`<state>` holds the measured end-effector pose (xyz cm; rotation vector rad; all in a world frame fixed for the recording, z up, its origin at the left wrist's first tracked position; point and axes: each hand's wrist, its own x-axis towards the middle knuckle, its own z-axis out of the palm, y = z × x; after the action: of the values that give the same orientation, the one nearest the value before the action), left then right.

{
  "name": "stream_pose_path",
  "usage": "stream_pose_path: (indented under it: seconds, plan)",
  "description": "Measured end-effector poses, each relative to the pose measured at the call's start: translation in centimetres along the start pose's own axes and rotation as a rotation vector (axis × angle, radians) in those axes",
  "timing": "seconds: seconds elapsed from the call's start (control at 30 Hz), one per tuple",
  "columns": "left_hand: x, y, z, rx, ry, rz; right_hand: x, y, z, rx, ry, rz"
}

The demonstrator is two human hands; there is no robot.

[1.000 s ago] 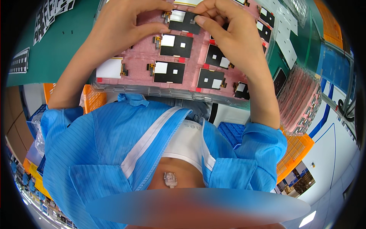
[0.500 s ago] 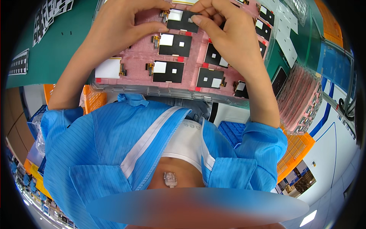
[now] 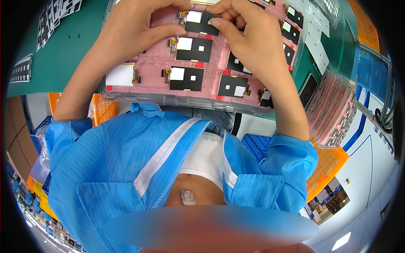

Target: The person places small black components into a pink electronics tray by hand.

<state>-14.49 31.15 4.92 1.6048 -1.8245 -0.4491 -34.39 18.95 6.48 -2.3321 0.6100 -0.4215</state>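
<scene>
A small flat panel with a black cut-out sheet over it (image 3: 203,28) lies in a pink-lined tray (image 3: 156,59). A gold-brown flex tab (image 3: 182,17) sticks out at its left end. My left hand (image 3: 134,30) is at that end, thumb and forefinger spread apart near the panel's two left corners. On the right, my right hand (image 3: 257,40) has its thumb and forefinger closed on the edge of the black sheet, the thumb partly covering a white square. Similar panels with black sheets (image 3: 194,49) lie around it. One white panel (image 3: 120,75) at the tray's near left shows no black sheet.
A clear plastic rim (image 3: 177,101) edges the tray. Stacked pink-lined trays (image 3: 333,107) stand to the right, by a dark phone-like slab (image 3: 309,86). White sheets (image 3: 317,48) and black-and-white cut-out sheets (image 3: 21,69) lie on the green tabletop (image 3: 82,50). Orange crates (image 3: 327,170) sit below.
My right hand has shifted slightly up and left, its thumb a little further over the black sheet. My left hand and the tray look unchanged.
</scene>
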Motion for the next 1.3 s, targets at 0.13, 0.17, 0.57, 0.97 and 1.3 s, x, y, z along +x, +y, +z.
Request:
stream_pose_path:
  seconds: [0.13,0.17,0.57,0.97,1.3]
  plan:
    - [0.6,-0.1,0.0,-0.013,-0.019,-0.029,0.5,3.2,1.6,-0.006,0.294,-0.548]
    - [0.6,-0.1,0.0,-0.016,-0.012,-0.016,0.4,3.4,1.7,-0.006,0.294,-0.548]
    - [-0.1,-1.5,1.5,-0.093,0.044,0.0,-0.1,3.2,-1.3,-0.437,0.058,-0.309]
    - [3.6,-3.5,-4.0,-0.017,0.063,0.108,17.3,13.4,-3.6,-0.351,0.042,-0.065]
    - [20.7,-22.5,-2.0,0.21,0.23,0.17,24.8,14.6,3.0,-0.503,0.123,0.003]
